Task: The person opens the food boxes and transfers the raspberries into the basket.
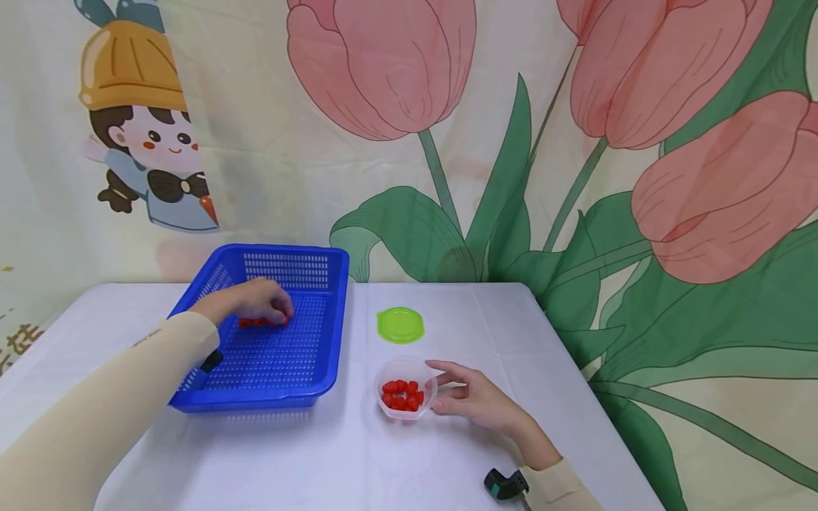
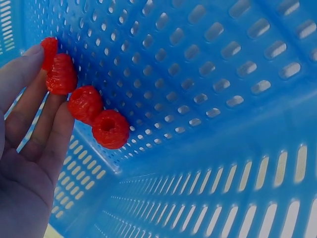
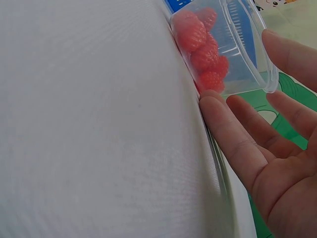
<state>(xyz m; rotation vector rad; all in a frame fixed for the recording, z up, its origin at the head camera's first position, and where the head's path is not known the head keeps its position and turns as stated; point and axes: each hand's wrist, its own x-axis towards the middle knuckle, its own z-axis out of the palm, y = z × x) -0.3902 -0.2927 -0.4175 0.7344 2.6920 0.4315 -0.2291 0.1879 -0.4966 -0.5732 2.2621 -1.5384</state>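
In the head view my left hand point(image 1: 263, 299) reaches down into the blue basket point(image 1: 343, 312). The left wrist view shows my thumb and fingers pinching a red raspberry point(image 2: 49, 52). A short row of other raspberries point(image 2: 110, 129) lies beside those fingers on the basket's slotted floor. My right hand point(image 1: 476, 399) is at the right side of a small clear plastic tub point(image 1: 390, 414), fingers loosely spread, fingertips right at its rim and lower wall. Inside the tub several raspberries point(image 3: 204, 52) are piled on the bottom.
A bright green lid point(image 1: 400, 325) lies flat behind the tub. The white-covered table point(image 1: 345, 461) ends at a right edge near my right arm. A printed cloth with tulips point(image 1: 383, 64) hangs behind the table. Black bands point(image 1: 505, 484) are on both wrists.
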